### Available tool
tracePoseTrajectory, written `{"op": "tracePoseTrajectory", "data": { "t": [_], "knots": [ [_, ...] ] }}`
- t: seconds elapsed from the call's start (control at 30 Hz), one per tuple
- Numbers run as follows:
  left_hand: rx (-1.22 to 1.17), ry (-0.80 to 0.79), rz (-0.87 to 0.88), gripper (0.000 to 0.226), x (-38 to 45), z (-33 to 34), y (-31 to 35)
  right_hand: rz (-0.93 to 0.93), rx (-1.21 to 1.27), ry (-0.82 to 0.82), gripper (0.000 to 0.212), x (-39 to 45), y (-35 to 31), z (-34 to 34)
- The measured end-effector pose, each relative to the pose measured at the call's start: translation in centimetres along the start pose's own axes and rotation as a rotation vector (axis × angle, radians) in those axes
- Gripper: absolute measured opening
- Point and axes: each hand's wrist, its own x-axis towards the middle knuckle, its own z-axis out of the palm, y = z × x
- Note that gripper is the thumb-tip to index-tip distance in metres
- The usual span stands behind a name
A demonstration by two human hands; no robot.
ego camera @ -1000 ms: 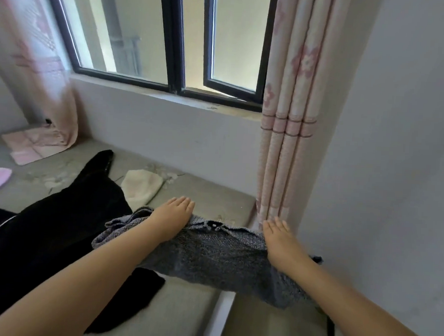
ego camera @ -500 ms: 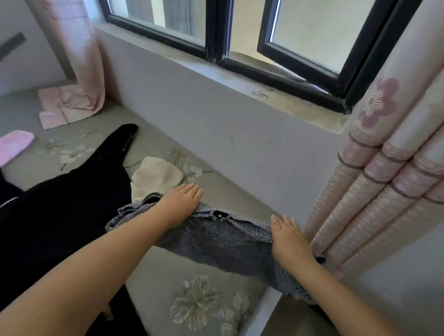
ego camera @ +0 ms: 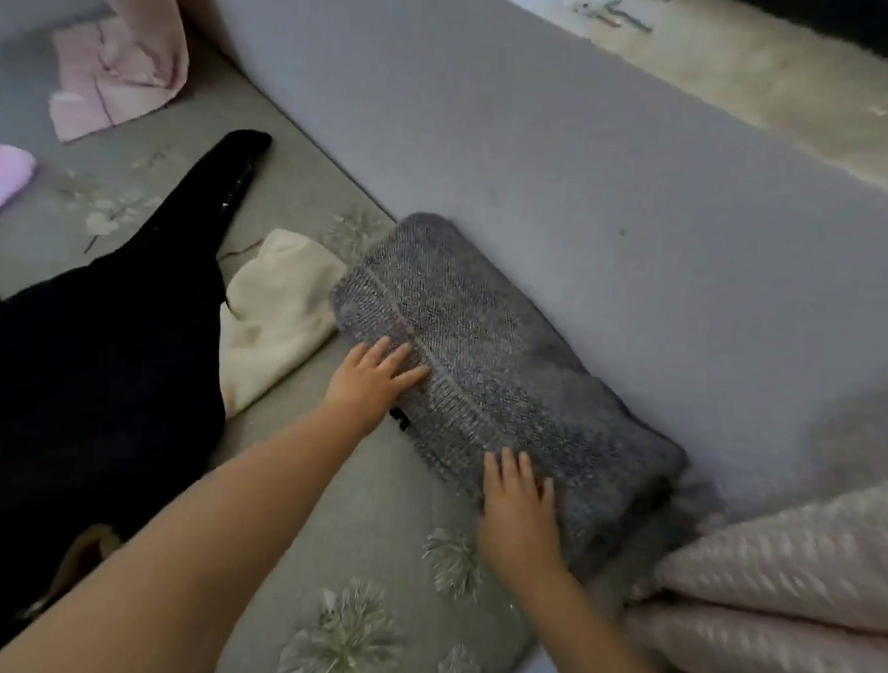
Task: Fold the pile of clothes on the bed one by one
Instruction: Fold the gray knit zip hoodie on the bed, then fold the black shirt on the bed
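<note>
A folded grey knitted sweater (ego camera: 487, 354) lies on the bed against the wall. My left hand (ego camera: 373, 379) rests flat on its near left edge with straight fingers. My right hand (ego camera: 517, 510) presses flat on its near right end. To the left lie a cream garment (ego camera: 273, 317) and a large black garment (ego camera: 86, 348), spread unfolded on the grey flowered bed sheet (ego camera: 368, 564).
A pink curtain end (ego camera: 140, 16) and a pink cloth (ego camera: 99, 97) lie at the far left corner. A pink item (ego camera: 0, 179) sits at the left edge. Another pink curtain (ego camera: 789, 575) bunches at the lower right. The window sill (ego camera: 753, 85) runs above the wall.
The sweater was held up between both hands; now it lies folded on the bed by the wall, with both hands flat on it. The view has tilted down.
</note>
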Motion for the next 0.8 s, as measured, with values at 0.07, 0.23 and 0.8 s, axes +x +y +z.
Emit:
{"op": "tracePoseTrajectory", "data": {
  "t": [0.07,0.23,0.8],
  "knots": [
    [-0.094,-0.171,0.015,0.069,0.7,4.8,2.3,-0.011,-0.020,-0.131,0.069,2.2,0.8,4.7],
    [-0.344,-0.157,-0.002,0.059,2.5,11.8,5.4,-0.049,-0.130,-0.004,0.077,4.8,3.0,11.4],
    [-0.604,0.096,-0.399,0.046,-17.9,24.6,-3.2,-0.492,-0.060,0.330,0.038,1.2,-15.4,16.3]
  ]
}}
